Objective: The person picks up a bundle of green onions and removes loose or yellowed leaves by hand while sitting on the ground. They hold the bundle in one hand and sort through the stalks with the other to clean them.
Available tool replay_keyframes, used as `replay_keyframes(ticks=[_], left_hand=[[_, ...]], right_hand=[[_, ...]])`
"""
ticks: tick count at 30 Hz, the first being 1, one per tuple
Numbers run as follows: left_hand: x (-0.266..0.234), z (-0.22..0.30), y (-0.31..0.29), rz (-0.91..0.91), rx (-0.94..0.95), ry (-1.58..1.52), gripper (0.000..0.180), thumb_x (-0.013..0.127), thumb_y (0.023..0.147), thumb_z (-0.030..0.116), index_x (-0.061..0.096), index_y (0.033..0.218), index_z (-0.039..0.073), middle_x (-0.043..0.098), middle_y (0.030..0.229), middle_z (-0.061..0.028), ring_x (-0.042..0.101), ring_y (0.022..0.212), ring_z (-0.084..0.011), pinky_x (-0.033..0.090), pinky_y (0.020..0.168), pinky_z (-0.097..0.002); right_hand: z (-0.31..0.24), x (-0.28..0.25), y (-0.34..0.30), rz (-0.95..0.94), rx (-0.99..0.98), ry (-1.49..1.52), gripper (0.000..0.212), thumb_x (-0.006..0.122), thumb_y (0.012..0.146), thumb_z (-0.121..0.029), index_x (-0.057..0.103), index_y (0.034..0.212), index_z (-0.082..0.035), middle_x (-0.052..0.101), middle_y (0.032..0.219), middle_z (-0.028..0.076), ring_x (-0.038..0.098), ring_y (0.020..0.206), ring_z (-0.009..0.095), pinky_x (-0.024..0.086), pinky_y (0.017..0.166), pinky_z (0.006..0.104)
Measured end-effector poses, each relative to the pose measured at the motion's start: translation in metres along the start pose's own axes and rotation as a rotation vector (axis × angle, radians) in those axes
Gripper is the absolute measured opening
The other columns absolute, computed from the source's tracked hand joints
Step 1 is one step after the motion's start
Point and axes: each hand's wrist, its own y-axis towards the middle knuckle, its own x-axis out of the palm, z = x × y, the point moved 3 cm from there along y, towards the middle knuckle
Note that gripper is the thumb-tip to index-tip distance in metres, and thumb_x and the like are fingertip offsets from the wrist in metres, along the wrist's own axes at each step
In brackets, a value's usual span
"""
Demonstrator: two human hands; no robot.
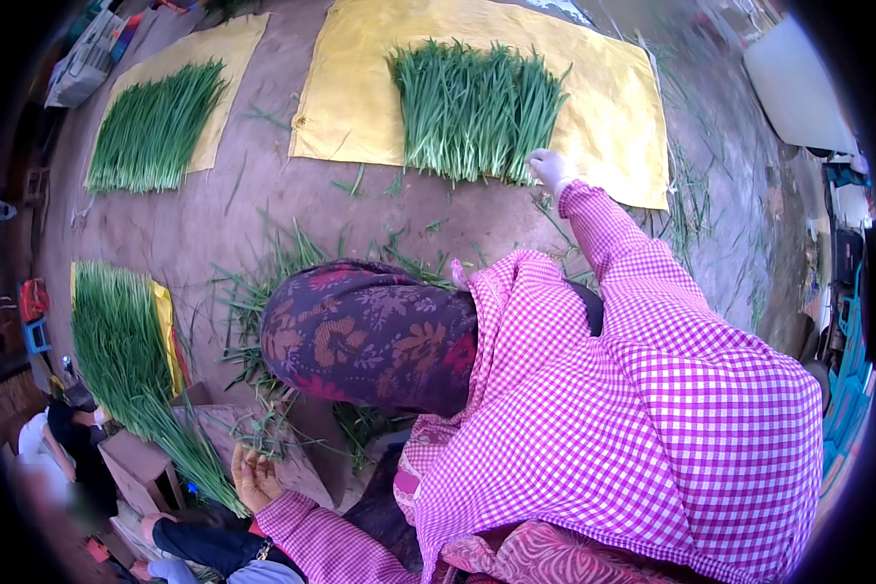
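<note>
A thick row of green chives with pale stem ends lies on a yellow sheet ahead of me. At the row's near right corner is my right hand, in a whitish glove, its fingers drawn together at the pale ends of the chives. My left hand, its covering stained yellowish brown, is at lower left with fingers extended and somewhat apart. It hovers beside a low board strewn with loose green pieces. Whether its fingertips touch any of them is hard to see.
A second chive row lies on another yellow sheet at far left. A long heap of chives stretches along the left side toward the board. Loose leaves litter the brown ground. Another person is at the left edge.
</note>
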Motion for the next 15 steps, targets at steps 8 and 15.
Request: replay_keyframes(ticks=[8, 15], left_hand=[[-0.045, -0.019, -0.015, 0.110, 0.000, -0.021, 0.035, 0.051, 0.091, 0.013, 0.050, 0.126, 0.008, 0.063, 0.099, -0.0058, 0.060, 0.080, -0.0155, 0.050, 0.073, -0.0279], [-0.071, -0.018, -0.023, 0.338, 0.068, 0.060, 0.031, 0.051, 0.092, 0.013, 0.054, 0.123, 0.009, 0.062, 0.096, -0.0041, 0.058, 0.076, -0.0140, 0.049, 0.071, -0.0260]], right_hand=[[-0.072, 0.017, 0.062, -0.051, -0.087, 0.009, 0.026, 0.049, 0.085, -0.023, 0.066, 0.103, -0.016, 0.066, 0.100, 0.011, 0.062, 0.094, 0.026, 0.047, 0.086, 0.0354], [-0.104, 0.025, 0.095, 0.098, -0.129, -0.210, 0.028, 0.051, 0.087, -0.030, 0.064, 0.110, -0.021, 0.063, 0.111, 0.008, 0.058, 0.104, 0.026, 0.046, 0.090, 0.0367]])
